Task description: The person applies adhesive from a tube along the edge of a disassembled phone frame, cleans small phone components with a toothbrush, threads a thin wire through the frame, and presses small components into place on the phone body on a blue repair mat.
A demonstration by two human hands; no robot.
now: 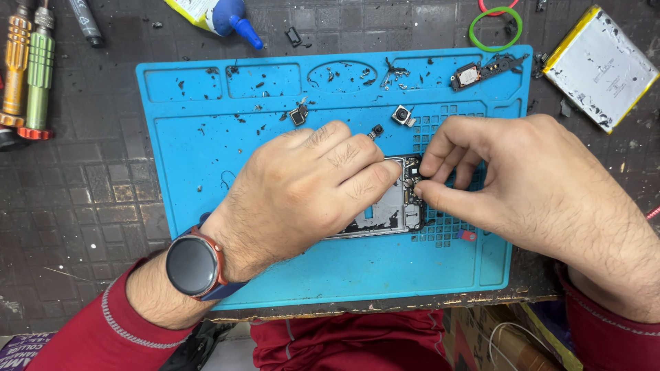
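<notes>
**Desk:** What do the two hands have between them?

**Photographer:** An opened phone frame lies on a blue silicone repair mat, long axis running left to right, its circuit-board end on the right. The left hand lies across the frame's left and middle, palm down, fingers curled narrow and pressing on it. A dark round watch sits on that wrist.

**Desk:** And the right hand?

**Photographer:** The right hand comes in from the right, thumb and forefinger pinched narrow at the frame's right end, on the small board. Whether a loose part sits inside that pinch cannot be told; the fingertips cover the spot.

**Desk:** Which hand is nearer the board?

**Photographer:** The right. Its fingertips are touching the board, which lies just left of that palm. The left hand's fingertips stop just beside it, on the frame's far edge.

**Desk:** What surrounds them?

**Photographer:** On the far part of the mat, loose camera modules and a small speaker assembly lie among black debris. Off the mat, far right, a flat silver battery rests near a green rubber band. Far left, two screwdrivers; far centre, a blue-nozzled glue bottle.
</notes>
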